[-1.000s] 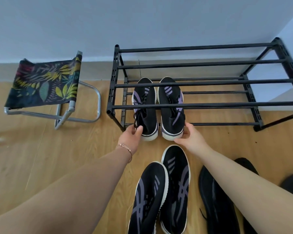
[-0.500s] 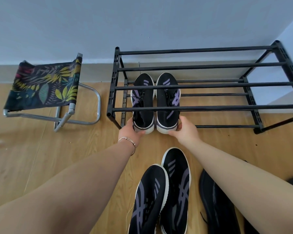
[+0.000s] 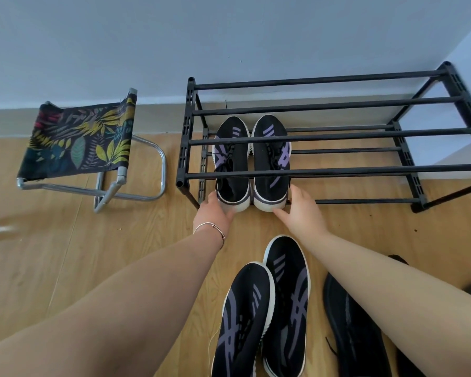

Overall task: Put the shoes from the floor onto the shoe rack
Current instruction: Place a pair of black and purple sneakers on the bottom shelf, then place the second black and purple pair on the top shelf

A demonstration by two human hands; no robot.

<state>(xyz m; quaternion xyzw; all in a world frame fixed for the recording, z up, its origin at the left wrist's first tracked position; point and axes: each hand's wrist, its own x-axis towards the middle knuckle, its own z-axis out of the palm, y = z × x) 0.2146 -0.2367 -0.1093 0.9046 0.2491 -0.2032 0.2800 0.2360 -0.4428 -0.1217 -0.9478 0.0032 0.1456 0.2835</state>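
Fingers [image 3: 280, 212] of both hands are cupping the heels of the shoes on the rack [image 3: 252, 161], squaring them on the shoe rack [image 3: 337, 172]; another pair [image 3: 264, 311] is waiting lower centre.

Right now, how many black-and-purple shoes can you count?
4: two side by side on the rack's bottom shelf, two on the floor. Darker shoes lie partly hidden at right.

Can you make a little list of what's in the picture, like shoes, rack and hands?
shoes on rack: one black-and-purple pair, lower shelf, left end, toes toward the wall
shoe rack: black bars, top shelf bare
left hand: at the left shoe's heel
right hand: at the right shoe's heel
shoes on floor: a matching pair; a black shoe to its right
stool: leaf-print seat, left of rack
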